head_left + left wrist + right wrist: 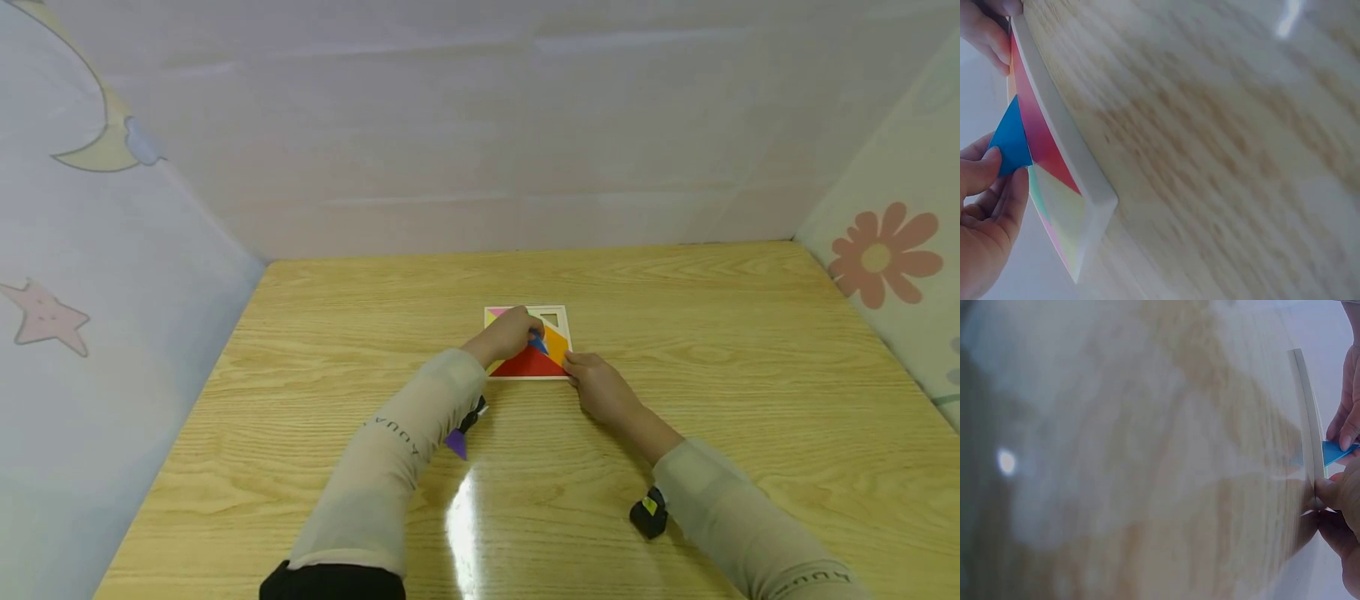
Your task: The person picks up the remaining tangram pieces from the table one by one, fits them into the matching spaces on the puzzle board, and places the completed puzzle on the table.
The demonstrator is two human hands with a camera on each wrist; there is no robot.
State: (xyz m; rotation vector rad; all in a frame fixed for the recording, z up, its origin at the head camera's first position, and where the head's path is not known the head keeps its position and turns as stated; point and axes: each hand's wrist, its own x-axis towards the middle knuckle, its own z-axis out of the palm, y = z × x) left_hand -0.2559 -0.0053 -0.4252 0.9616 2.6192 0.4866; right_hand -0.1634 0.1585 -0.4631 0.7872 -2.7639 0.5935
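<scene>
A white tangram tray (528,378) lies on the table with coloured pieces in it. Red (527,364) and orange (556,344) pieces show there, along with some yellow and pink. My left hand (510,331) pinches a blue triangle (1013,140) between thumb and fingers. In the left wrist view the triangle stands tilted up, its lower edge at the tray's surface beside the red piece (1044,137). My right hand (603,392) grips the tray's right side near its front corner, thumb and fingers at the rim (1310,406). The left hand hides part of the tray.
A purple piece (456,443) lies on the wooden table (337,333) beside the left sleeve, partly covered by it. A black wrist camera (648,512) shows at the right forearm. Pale printed walls stand behind and at both sides. At the tray's upper right is a bare recess.
</scene>
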